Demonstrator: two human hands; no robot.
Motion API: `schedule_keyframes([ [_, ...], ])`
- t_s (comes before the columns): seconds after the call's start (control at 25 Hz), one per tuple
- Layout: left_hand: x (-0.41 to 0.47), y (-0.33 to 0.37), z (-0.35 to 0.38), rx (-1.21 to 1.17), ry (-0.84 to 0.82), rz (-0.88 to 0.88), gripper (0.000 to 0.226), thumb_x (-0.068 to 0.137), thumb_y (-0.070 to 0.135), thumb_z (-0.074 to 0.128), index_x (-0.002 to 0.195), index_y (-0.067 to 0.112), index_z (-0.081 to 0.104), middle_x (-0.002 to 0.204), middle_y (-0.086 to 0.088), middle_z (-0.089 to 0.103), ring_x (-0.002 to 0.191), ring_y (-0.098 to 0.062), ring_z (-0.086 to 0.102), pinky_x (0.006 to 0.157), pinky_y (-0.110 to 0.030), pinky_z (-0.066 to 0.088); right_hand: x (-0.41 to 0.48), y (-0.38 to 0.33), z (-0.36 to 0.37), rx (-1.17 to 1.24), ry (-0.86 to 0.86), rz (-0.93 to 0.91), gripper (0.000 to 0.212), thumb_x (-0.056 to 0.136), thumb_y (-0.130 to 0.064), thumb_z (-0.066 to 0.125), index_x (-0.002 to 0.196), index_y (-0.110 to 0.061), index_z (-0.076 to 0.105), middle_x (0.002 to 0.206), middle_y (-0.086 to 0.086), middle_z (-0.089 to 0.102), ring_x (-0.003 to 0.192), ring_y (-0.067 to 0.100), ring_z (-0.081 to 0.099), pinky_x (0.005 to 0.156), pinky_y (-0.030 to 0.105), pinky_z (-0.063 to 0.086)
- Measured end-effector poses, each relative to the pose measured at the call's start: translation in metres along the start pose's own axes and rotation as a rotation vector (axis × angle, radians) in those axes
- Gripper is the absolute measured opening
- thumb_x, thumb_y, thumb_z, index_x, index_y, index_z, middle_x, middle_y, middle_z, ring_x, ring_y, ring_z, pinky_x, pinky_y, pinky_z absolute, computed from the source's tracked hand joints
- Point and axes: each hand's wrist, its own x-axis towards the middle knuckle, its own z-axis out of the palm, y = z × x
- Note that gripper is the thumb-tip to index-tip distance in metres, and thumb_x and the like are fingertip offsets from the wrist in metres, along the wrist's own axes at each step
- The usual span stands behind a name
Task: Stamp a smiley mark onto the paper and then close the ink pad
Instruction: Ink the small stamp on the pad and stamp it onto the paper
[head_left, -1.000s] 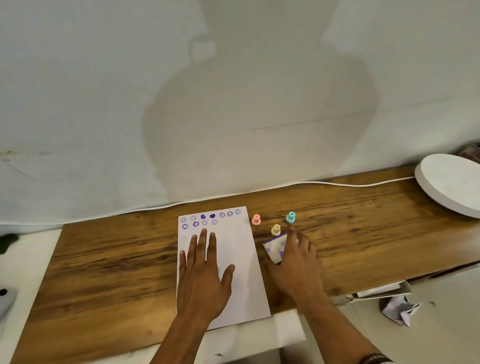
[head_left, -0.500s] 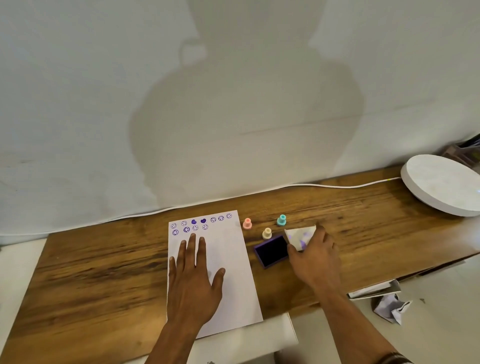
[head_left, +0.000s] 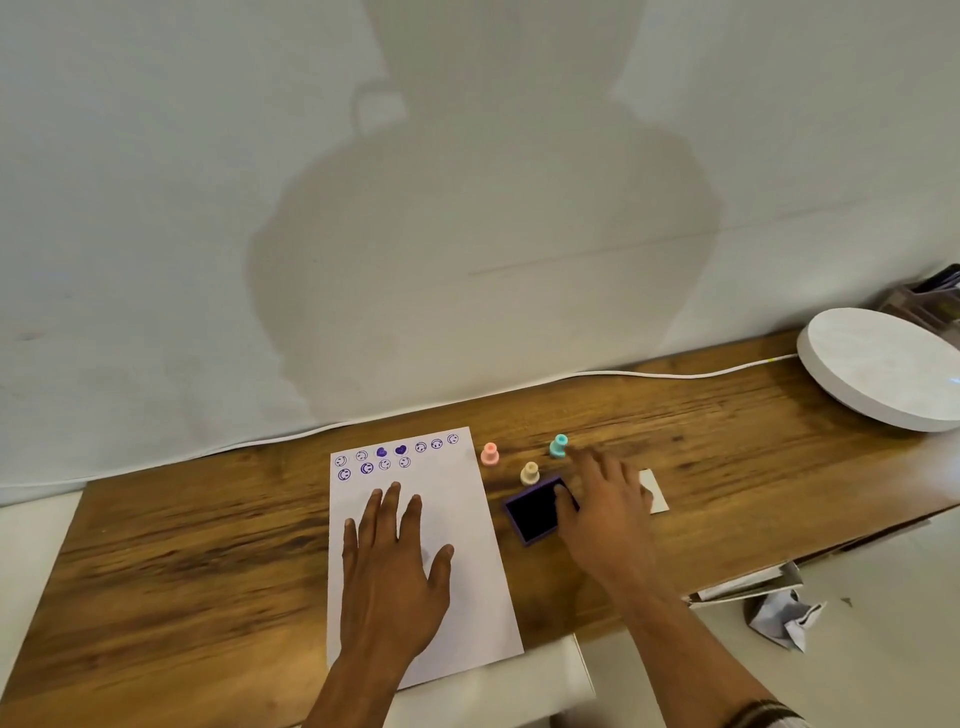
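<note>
My left hand (head_left: 395, 566) lies spread flat on the thin, slippery paper (head_left: 457, 545), while my right hand (head_left: 605, 501), fingers loosely open, hovers beside the uncovered ink pad (head_left: 532, 512), near three small, light stamps best pinched by their knobs.

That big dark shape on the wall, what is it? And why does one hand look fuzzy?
In the head view the dark shape is a shadow of the person on the pale wall, so the light comes from behind them. The right hand is smeared by motion blur next to the ink pad, while the left hand on the paper looks sharper. The table edge bends: wide-angle distortion.
</note>
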Motion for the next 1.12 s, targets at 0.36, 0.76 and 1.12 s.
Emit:
schedule_keyframes([
  [0.36, -0.003, -0.001, 0.002, -0.017, 0.010, -0.012, 0.066, 0.089, 0.065, 0.046, 0.147, 0.033, 0.050, 0.166, 0.005, 0.035, 0.157, -0.020, 0.023, 0.131, -0.047, 0.006, 0.022, -0.029, 0.041, -0.035, -0.093, -0.058, 0.042, 0.098, -0.029, 0.067, 0.140, -0.029, 0.060, 0.145, -0.001, 0.063, 0.138, 0.026, 0.047, 0.115, 0.047, 0.040],
  [0.76, -0.007, 0.005, 0.003, -0.047, -0.022, -0.050, 0.068, 0.088, 0.070, 0.038, 0.148, 0.038, 0.044, 0.167, 0.012, 0.030, 0.157, -0.015, 0.019, 0.130, -0.042, -0.001, 0.036, -0.064, 0.057, -0.150, -0.088, -0.221, 0.045, 0.101, -0.044, 0.058, 0.145, -0.035, 0.053, 0.150, -0.005, 0.058, 0.142, 0.027, 0.044, 0.118, 0.060, 0.028],
  [1.12, 0.002, 0.023, -0.024, -0.829, -0.033, -0.197, 0.059, 0.086, 0.031, 0.077, 0.140, 0.041, 0.055, 0.135, 0.019, 0.062, 0.104, 0.001, 0.067, 0.084, -0.008, 0.052, -0.004, -0.082, 0.017, 0.708, -0.298, 0.022, 0.019, 0.086, -0.034, 0.082, 0.100, -0.041, 0.071, 0.097, -0.027, 0.074, 0.093, 0.001, 0.071, 0.074, 0.016, 0.053],
])
